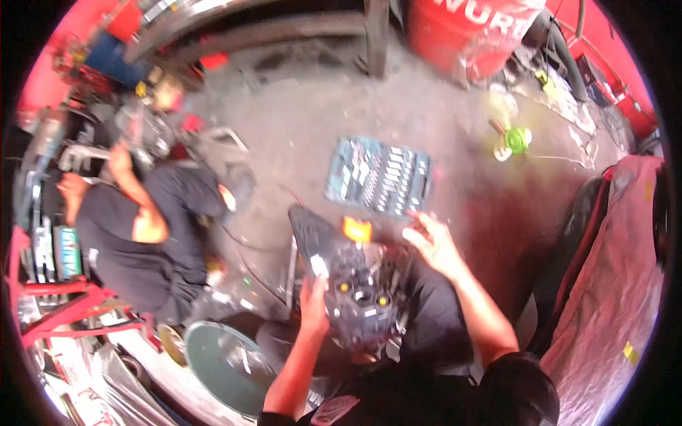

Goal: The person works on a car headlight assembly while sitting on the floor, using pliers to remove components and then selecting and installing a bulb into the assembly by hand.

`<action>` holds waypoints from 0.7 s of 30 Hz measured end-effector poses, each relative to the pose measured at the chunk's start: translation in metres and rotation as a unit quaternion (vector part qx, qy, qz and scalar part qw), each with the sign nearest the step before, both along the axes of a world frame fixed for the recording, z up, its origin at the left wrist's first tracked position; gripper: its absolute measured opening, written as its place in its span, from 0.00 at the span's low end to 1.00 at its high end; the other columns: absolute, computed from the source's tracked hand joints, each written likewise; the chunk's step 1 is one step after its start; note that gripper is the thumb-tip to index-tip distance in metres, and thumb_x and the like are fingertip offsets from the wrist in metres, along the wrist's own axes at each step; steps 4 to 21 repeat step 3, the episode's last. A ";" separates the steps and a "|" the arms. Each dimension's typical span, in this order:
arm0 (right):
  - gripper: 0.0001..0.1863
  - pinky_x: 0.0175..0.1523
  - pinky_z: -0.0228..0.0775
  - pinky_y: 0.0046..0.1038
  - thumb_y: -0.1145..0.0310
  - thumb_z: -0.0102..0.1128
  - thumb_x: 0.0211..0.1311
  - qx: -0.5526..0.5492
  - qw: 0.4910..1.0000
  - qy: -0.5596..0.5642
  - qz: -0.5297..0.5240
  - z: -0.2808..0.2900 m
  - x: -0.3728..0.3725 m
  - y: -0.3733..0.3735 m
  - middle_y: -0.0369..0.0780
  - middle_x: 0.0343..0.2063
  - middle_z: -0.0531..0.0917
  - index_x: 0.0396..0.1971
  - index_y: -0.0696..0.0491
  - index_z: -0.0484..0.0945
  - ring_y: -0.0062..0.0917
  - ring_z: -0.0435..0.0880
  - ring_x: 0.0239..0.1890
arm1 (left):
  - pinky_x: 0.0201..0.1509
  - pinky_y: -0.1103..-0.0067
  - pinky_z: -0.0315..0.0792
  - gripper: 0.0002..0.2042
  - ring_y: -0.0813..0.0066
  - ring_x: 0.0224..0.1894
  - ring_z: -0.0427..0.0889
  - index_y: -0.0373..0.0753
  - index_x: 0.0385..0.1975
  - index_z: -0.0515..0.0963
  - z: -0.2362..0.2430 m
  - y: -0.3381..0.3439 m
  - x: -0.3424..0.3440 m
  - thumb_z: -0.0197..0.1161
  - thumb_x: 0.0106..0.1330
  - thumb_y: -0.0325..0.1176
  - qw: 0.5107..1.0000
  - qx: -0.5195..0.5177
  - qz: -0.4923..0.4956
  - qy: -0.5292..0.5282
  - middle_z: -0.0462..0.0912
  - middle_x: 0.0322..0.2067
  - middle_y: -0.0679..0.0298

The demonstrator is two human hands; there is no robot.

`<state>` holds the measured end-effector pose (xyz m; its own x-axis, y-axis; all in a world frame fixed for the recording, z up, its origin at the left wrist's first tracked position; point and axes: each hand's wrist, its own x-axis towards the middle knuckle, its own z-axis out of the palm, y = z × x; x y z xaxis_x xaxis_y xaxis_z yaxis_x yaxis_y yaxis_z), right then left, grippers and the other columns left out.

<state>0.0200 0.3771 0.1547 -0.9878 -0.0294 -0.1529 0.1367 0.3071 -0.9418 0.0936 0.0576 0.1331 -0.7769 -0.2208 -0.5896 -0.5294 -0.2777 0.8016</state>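
A black plastic unit that looks like a headlight housing (362, 305), with yellow round parts on its back, rests on my lap. My left hand (313, 304) grips its left side, thumb up near a white label. An orange piece (356, 230) shows at its far end; whether it is attached I cannot tell. My right hand (435, 243) is raised off the housing with its fingers apart, just short of the near right corner of an open socket set case (380, 176). Nothing shows in that hand. Rows of silver sockets and bits fill the case.
A co-worker in dark trousers (135, 241) sits on the left. Beside my left arm stands a green-grey tub (220, 366). A red drum (472, 35) is at the far side, a green item (517, 140) lies on the floor, and a reddish cover (604, 284) hangs at right.
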 end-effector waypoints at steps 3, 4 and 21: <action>0.24 0.48 0.79 0.31 0.59 0.66 0.71 -0.018 0.997 0.012 -0.072 0.011 0.002 -0.011 0.41 0.42 0.87 0.62 0.53 0.77 0.23 0.85 0.39 | 0.70 0.68 0.68 0.29 0.67 0.62 0.76 0.34 0.68 0.69 0.065 -0.006 -0.017 0.63 0.73 0.44 0.995 -0.059 -0.013 -0.074 0.78 0.61 0.63; 0.24 0.48 0.79 0.31 0.59 0.66 0.71 -0.018 0.997 0.012 -0.072 0.011 0.002 -0.011 0.41 0.42 0.87 0.62 0.53 0.77 0.23 0.85 0.39 | 0.70 0.68 0.68 0.29 0.67 0.62 0.76 0.34 0.68 0.69 0.065 -0.006 -0.017 0.63 0.73 0.44 0.995 -0.059 -0.013 -0.074 0.78 0.61 0.63; 0.24 0.48 0.79 0.31 0.59 0.66 0.71 -0.018 0.997 0.012 -0.072 0.011 0.002 -0.011 0.41 0.42 0.87 0.62 0.53 0.77 0.23 0.85 0.39 | 0.70 0.68 0.68 0.29 0.67 0.62 0.76 0.34 0.68 0.69 0.065 -0.006 -0.017 0.63 0.73 0.44 0.995 -0.059 -0.013 -0.074 0.78 0.61 0.63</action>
